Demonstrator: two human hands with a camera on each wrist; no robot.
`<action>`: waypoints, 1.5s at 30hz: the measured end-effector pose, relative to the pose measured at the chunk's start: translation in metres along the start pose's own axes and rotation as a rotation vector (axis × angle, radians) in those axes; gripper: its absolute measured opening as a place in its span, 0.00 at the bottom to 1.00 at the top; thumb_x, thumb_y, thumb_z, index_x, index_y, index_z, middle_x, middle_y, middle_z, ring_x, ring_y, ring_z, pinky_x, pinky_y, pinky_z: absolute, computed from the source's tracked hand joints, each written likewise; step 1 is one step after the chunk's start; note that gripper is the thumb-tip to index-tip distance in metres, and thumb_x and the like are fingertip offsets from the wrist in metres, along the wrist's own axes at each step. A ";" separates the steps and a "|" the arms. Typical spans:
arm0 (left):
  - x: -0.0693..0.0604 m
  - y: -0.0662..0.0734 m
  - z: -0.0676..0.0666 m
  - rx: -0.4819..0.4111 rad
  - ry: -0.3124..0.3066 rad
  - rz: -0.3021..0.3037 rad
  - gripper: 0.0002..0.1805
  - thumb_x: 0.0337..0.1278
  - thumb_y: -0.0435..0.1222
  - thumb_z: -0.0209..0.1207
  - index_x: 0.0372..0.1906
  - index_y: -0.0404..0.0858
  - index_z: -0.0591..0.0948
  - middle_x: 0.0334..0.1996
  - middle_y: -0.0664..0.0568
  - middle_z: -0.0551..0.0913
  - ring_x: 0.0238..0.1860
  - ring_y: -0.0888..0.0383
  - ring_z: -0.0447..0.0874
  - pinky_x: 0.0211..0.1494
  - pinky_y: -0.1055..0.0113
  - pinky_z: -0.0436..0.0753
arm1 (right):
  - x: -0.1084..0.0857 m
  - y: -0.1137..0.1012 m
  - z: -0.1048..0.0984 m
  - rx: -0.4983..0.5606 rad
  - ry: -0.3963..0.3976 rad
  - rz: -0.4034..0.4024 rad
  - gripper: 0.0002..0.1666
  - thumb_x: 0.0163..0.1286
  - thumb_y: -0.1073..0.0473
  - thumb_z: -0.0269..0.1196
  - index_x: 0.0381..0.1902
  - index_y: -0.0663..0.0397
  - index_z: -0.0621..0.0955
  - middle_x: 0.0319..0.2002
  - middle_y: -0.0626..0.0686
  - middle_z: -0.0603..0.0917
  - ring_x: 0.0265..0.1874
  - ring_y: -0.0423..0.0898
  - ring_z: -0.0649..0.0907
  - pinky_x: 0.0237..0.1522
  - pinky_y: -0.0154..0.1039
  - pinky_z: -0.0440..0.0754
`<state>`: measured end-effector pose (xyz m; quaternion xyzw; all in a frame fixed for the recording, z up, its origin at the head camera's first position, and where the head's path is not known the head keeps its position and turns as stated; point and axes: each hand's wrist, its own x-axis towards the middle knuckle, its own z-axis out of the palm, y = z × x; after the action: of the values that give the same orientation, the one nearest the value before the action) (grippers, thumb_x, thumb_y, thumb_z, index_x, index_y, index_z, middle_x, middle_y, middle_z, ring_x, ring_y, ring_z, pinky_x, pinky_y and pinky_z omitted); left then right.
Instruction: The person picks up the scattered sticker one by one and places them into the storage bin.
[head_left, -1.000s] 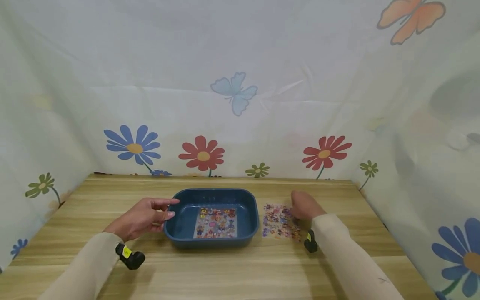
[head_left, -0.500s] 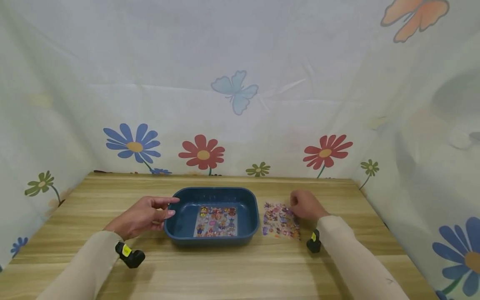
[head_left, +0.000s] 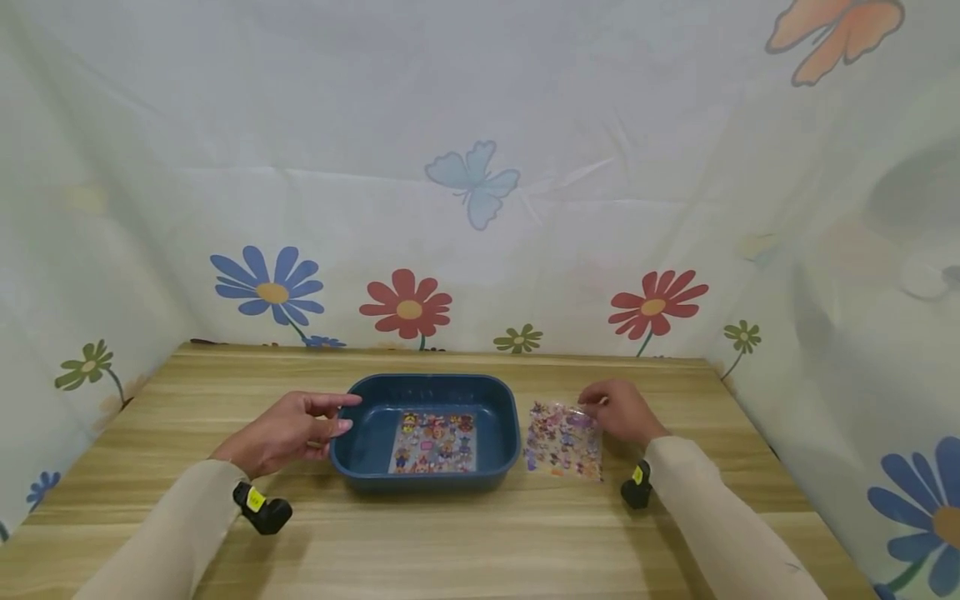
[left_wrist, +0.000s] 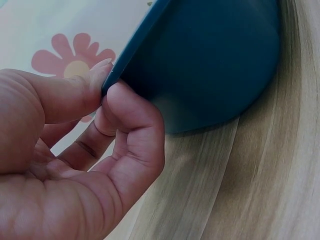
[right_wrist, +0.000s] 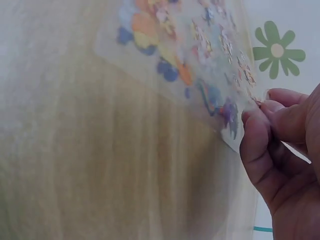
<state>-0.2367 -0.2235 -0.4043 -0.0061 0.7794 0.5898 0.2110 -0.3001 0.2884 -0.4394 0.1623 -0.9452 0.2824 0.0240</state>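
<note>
The outer sheet, see-through and covered in small coloured figures, is just right of the tray, over the table. The right hand pinches it at its far right corner between thumb and fingers. In the right wrist view the sheet slants up to that pinch, with wood showing beneath its lower edge; whether its far side touches the table I cannot tell.

The left hand pinches the tray's left rim, thumb on one face of the wall and a bent finger on the other, while the remaining fingers curl below. The grip is narrow, with the rim filling the gap.

The tray sits upright, its long side across the table. Only a thin strip of wood separates its right rim from the outer sheet's left edge. Inside, the inner sheet lies on the floor, right of centre: blue floor shows broadly on its left, less on its right, and its near edge comes close to the front rim.

Behind the tray, a short band of table runs to the back edge, where the flowered cloth rises. Wood stretches wider in front of the tray, between the two sleeves, and the table's side edges are well apart from both tray and outer sheet.
</note>
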 end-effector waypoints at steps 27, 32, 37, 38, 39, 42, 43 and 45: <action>-0.001 0.001 0.000 -0.003 -0.004 -0.003 0.35 0.69 0.38 0.66 0.77 0.38 0.70 0.42 0.48 0.71 0.32 0.55 0.77 0.37 0.67 0.82 | 0.000 -0.003 -0.018 0.284 -0.073 0.216 0.11 0.75 0.70 0.59 0.46 0.64 0.88 0.36 0.57 0.87 0.28 0.45 0.80 0.30 0.36 0.81; -0.001 0.001 0.000 -0.008 -0.008 0.007 0.35 0.69 0.38 0.66 0.77 0.38 0.70 0.42 0.49 0.71 0.32 0.55 0.77 0.37 0.67 0.82 | 0.000 -0.006 -0.024 0.308 -0.086 0.198 0.11 0.75 0.70 0.59 0.47 0.64 0.88 0.34 0.56 0.87 0.28 0.45 0.81 0.30 0.35 0.81; -0.002 0.002 0.000 -0.012 -0.014 0.010 0.35 0.69 0.38 0.66 0.77 0.37 0.69 0.41 0.49 0.71 0.32 0.56 0.77 0.37 0.67 0.82 | 0.002 -0.007 -0.030 0.293 -0.091 0.177 0.12 0.73 0.70 0.60 0.48 0.63 0.88 0.38 0.57 0.88 0.30 0.46 0.81 0.32 0.36 0.82; -0.002 0.002 0.001 -0.012 -0.014 0.009 0.35 0.69 0.38 0.66 0.78 0.37 0.69 0.41 0.49 0.71 0.32 0.55 0.77 0.37 0.67 0.82 | 0.002 -0.007 -0.032 0.289 -0.093 0.170 0.12 0.73 0.70 0.60 0.48 0.63 0.88 0.38 0.57 0.88 0.30 0.46 0.82 0.33 0.36 0.82; -0.002 0.003 0.001 -0.011 -0.015 0.010 0.35 0.69 0.38 0.66 0.78 0.37 0.69 0.41 0.49 0.71 0.32 0.55 0.77 0.37 0.67 0.82 | 0.002 -0.007 -0.033 0.289 -0.092 0.172 0.12 0.73 0.70 0.60 0.48 0.62 0.88 0.39 0.57 0.88 0.31 0.47 0.82 0.34 0.36 0.83; -0.003 0.003 0.001 -0.013 -0.012 0.006 0.35 0.69 0.38 0.66 0.78 0.37 0.69 0.40 0.49 0.71 0.32 0.55 0.77 0.37 0.67 0.82 | 0.002 -0.010 -0.036 0.293 -0.096 0.154 0.11 0.74 0.69 0.60 0.48 0.63 0.88 0.39 0.57 0.88 0.31 0.47 0.82 0.34 0.37 0.83; -0.003 0.003 0.001 -0.011 -0.010 0.004 0.35 0.70 0.38 0.66 0.78 0.37 0.69 0.40 0.49 0.71 0.32 0.55 0.77 0.37 0.67 0.82 | 0.003 -0.010 -0.036 0.301 -0.096 0.152 0.11 0.74 0.69 0.61 0.48 0.64 0.88 0.38 0.57 0.88 0.31 0.47 0.82 0.34 0.37 0.83; -0.002 0.003 0.001 -0.010 -0.008 0.002 0.35 0.70 0.38 0.65 0.78 0.37 0.69 0.40 0.49 0.71 0.32 0.55 0.77 0.37 0.67 0.82 | 0.003 -0.012 -0.037 0.309 -0.094 0.151 0.11 0.73 0.69 0.61 0.47 0.64 0.88 0.38 0.57 0.88 0.31 0.47 0.82 0.33 0.37 0.83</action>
<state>-0.2347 -0.2220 -0.4014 -0.0037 0.7756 0.5939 0.2136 -0.3010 0.2977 -0.4015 0.1056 -0.9001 0.4174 -0.0668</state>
